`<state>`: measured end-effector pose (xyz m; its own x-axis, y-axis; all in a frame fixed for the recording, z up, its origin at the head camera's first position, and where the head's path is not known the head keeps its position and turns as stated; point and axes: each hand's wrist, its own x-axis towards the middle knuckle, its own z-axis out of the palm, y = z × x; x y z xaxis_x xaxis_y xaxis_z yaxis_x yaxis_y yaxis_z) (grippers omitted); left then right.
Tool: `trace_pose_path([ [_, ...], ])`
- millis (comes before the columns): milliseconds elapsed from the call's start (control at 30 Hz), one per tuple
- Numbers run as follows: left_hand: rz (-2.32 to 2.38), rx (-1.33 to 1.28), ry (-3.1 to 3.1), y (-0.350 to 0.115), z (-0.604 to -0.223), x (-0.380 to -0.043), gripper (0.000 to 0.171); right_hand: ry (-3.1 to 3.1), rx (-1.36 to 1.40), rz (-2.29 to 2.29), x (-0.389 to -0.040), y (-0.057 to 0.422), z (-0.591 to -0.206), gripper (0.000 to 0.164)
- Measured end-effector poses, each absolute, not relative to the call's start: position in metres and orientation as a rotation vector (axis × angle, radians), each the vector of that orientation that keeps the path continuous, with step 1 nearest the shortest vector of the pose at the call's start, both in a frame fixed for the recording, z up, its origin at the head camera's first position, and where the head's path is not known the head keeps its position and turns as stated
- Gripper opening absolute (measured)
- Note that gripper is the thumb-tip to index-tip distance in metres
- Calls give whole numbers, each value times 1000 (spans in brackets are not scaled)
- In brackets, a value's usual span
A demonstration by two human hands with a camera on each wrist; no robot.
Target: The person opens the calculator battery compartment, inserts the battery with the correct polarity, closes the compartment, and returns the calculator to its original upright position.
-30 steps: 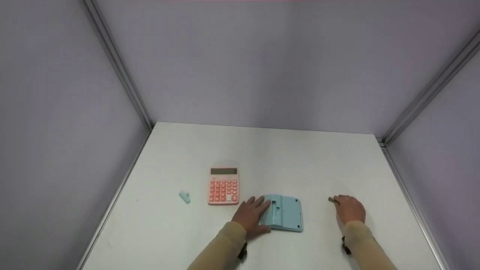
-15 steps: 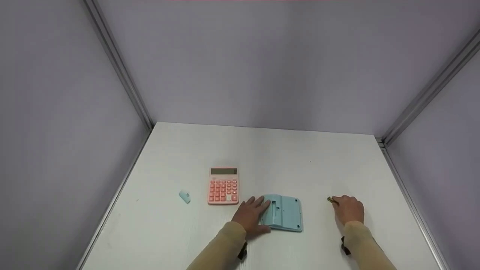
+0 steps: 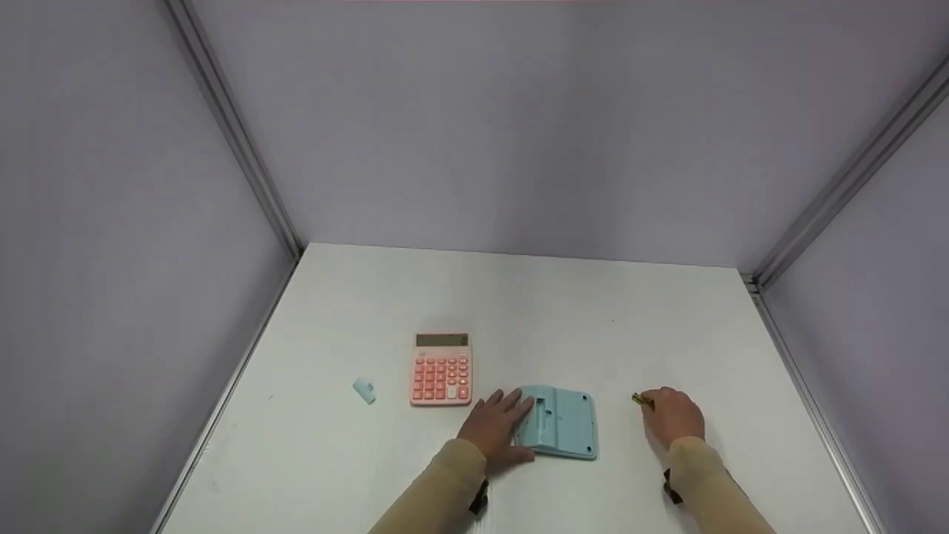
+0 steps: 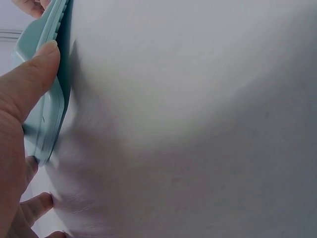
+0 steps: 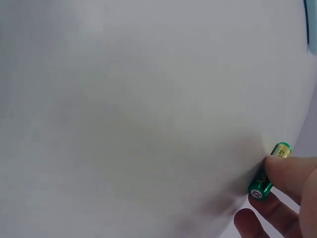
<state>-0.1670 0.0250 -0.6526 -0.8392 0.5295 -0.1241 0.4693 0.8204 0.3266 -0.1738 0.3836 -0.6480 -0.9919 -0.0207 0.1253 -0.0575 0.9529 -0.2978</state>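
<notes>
A light blue calculator (image 3: 574, 424) lies face down, its narrow battery slot (image 3: 540, 414) uncovered. My left hand (image 3: 494, 430) rests spread at its left side, index finger on the back panel. In the left wrist view the thumb (image 4: 42, 67) presses along the calculator's edge, and other fingertips touch the table. To the right of the calculator, my right hand (image 3: 675, 417) pinches a small green and gold battery (image 5: 261, 182) between thumb and fingers, low over the table. One end of the battery points toward the calculator in the head view.
A pink calculator (image 3: 440, 371) lies face up beyond my left hand. Further left is a small light blue battery cover (image 3: 365, 390). Grey panels (image 3: 519, 133) wall in the white table (image 3: 334, 311) at the back and both sides.
My right hand has moved left with the battery, closer to the blue calculator. The left hand and both calculators have stayed in place.
</notes>
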Motion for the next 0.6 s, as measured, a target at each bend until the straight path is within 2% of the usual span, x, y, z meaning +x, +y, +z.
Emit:
trace_pose_path([
  [100, 400, 791, 2813, 25, -658, -168, 96, -2969, 86, 451, -174, 376, -648, 17],
  [300, 404, 806, 2820, 25, -660, -169, 98, -2981, 63, 455, -176, 366, -649, 24],
  [600, 405, 784, 2795, 25, -652, -167, 98, -2960, 81, 436, -178, 359, -649, 15],
])
